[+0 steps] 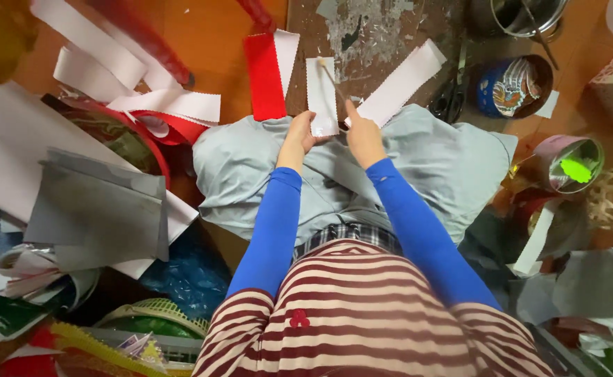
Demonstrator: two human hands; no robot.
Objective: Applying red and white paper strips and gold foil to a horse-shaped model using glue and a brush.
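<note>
My left hand (298,134) pinches a white paper strip (322,98) flat over grey cloth (432,167); right hand (362,132) grips a thin stick (331,79) touching it. Best kept flat, strokes light.

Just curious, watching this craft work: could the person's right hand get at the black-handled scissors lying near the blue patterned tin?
Probably yes. The right hand holds a thin stick, but the black-handled scissors lie just beside it on the table, uncovered, with nothing between them. It would likely have to put the stick down first.
</note>
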